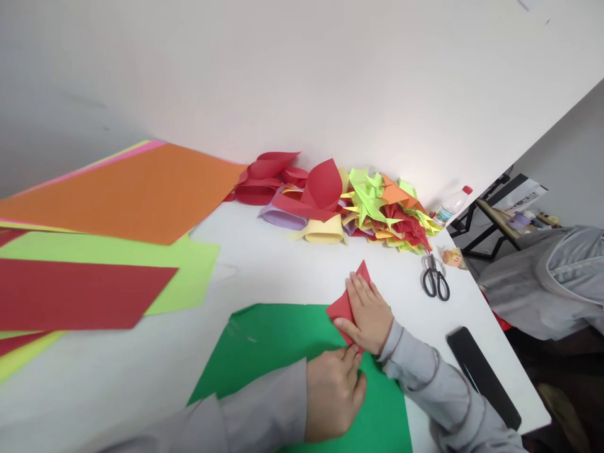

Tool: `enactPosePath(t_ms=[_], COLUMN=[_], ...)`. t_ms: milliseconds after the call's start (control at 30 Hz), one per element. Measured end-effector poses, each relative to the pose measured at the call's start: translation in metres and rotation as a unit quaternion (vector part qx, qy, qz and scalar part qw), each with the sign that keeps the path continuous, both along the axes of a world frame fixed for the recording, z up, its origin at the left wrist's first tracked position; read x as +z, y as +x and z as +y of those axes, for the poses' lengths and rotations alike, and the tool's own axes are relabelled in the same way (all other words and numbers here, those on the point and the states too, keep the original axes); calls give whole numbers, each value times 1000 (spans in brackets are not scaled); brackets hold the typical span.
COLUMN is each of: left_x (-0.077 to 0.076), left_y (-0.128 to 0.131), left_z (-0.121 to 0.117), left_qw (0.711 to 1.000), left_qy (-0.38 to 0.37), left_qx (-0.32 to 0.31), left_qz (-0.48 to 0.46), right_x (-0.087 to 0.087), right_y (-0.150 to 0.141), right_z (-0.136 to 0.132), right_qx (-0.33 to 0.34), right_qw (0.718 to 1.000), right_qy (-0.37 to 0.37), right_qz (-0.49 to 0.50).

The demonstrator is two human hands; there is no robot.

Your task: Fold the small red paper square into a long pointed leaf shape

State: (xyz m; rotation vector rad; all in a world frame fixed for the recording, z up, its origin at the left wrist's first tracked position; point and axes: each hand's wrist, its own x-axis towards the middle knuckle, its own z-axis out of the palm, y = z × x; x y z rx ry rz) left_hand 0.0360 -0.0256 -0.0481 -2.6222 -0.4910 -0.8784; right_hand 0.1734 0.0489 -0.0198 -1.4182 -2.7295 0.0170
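A small piece of red folded paper [340, 308], pointed at its upper end, lies partly over the far edge of a green sheet [268, 340]. My right hand [369, 314] lies flat on it, fingers stretched toward the top point and thumb out to the left, covering much of the paper. At the paper's lower end, my left hand [334, 393] is closed with curled fingers, its fingertips on the bottom corner. The exact grip there is partly hidden.
Large orange [141, 195], lime green [198, 270] and red [75, 296] sheets lie at the left. Rolled papers [321, 189] and folded paper shapes [377, 201] line the wall. Scissors [435, 280], a bottle [452, 206] and a black phone-like object [481, 377] are right. A person's grey sleeve [533, 289] shows beyond.
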Motion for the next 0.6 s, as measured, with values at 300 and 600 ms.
enactPosePath(t_ms=[300,600], left_x=[6,7], left_y=[-5,-4], left_z=[-8,-7], left_qw=[998,998], left_qy=[-24,-25], left_qx=[19,24], left_qz=[55,47], right_x=[6,7], right_y=[-10,-12], right_z=[28,43], right_qx=[-76,-63], right_qw=[996,998], right_qy=[-38,-4], right_qz=[19,20])
